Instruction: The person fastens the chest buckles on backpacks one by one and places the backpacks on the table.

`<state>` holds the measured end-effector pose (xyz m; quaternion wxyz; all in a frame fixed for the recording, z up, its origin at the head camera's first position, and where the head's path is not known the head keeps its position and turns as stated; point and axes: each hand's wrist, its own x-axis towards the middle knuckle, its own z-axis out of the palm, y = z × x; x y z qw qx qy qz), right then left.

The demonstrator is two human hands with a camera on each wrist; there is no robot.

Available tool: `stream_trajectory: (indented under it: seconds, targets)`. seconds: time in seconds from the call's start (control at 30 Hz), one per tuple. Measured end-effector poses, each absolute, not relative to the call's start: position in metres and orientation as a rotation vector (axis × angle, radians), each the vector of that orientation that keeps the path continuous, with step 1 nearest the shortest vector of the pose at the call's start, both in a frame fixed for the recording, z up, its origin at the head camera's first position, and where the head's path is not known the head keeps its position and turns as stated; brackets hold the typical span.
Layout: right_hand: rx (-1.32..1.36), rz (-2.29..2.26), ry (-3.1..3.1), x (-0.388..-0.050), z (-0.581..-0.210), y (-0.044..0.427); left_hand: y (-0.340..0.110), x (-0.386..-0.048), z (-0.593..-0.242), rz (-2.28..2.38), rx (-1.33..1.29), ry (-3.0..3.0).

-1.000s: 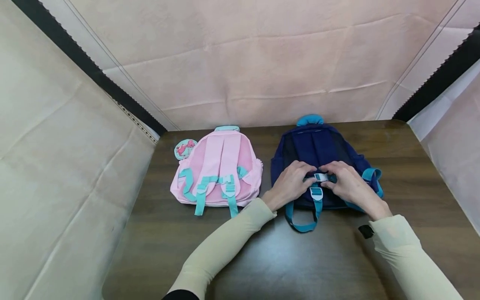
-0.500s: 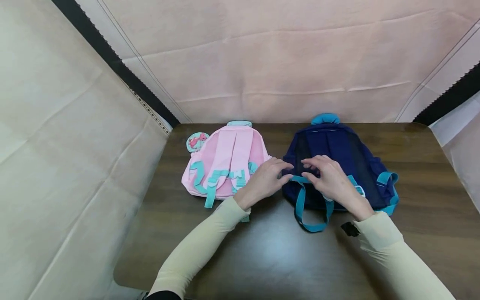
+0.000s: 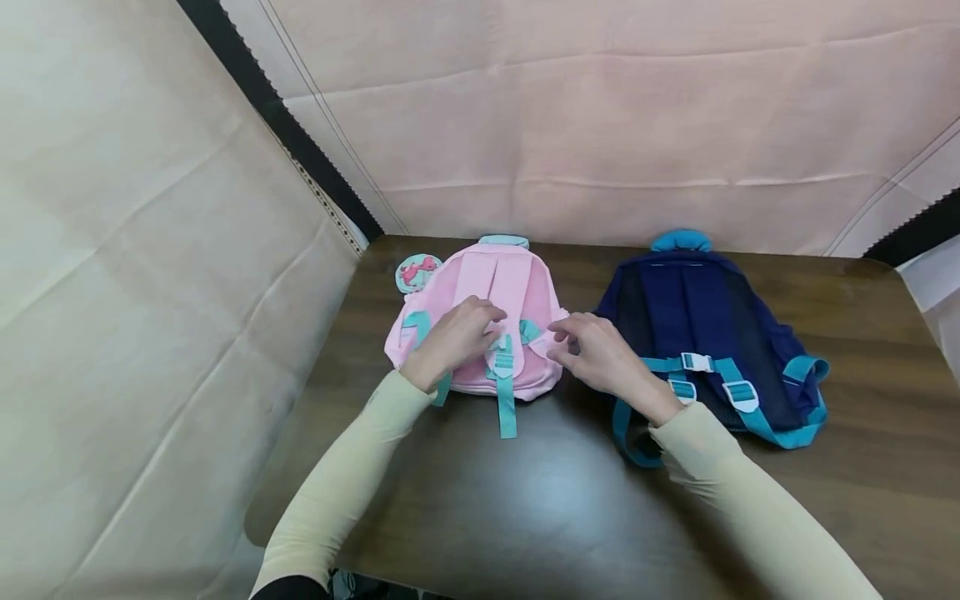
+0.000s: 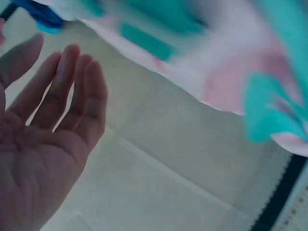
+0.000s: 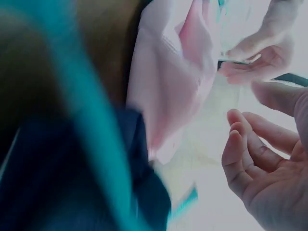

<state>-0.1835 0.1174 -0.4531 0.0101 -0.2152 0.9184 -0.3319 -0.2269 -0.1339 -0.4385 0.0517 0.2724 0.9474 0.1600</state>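
Note:
A pink child's backpack (image 3: 542, 287) with teal straps lies strap side up on the table. My left hand (image 3: 456, 337) hovers over its lower part; in the left wrist view the left hand (image 4: 53, 110) has loosely bent fingers with nothing between them. My right hand (image 3: 600, 354) is in the air at the pink backpack's right edge, between the two bags. In the right wrist view the right hand (image 5: 269, 159) holds nothing, its fingers relaxed. To the right lies a navy backpack (image 3: 697, 308), its blue straps joined by a white buckle (image 3: 697, 362).
The dark wooden table (image 3: 525, 508) carries both bags near its far edge. A round teal tag (image 3: 417, 272) sits beside the pink backpack's upper left. Pale fabric walls (image 3: 637, 133) rise behind and to the left. A loose blue strap (image 3: 628, 442) loops out at the navy bag's front.
Both hands have left the buckle on the navy backpack and moved left to the pink one. The view has turned left. The white buckle on the navy straps is now uncovered.

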Motion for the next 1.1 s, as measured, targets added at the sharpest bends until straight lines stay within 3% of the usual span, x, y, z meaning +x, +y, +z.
stream_trajectory:
  seconds: [0.2,0.53,1.1]
  targets:
    - [-0.691,-1.021,2.793,-0.197,-0.46,0.081,-0.16,-0.235,-0.453,0.394,0.733,2.816]
    - [-0.627,-0.9,2.765,-0.216,-0.471,0.04,-0.165,-0.238,-0.464,0.256,0.76,2.831]
    - [-0.613,-1.074,2.692,-0.221,-0.479,0.015,-0.169,-0.247,-0.475,0.161,0.77,2.834]
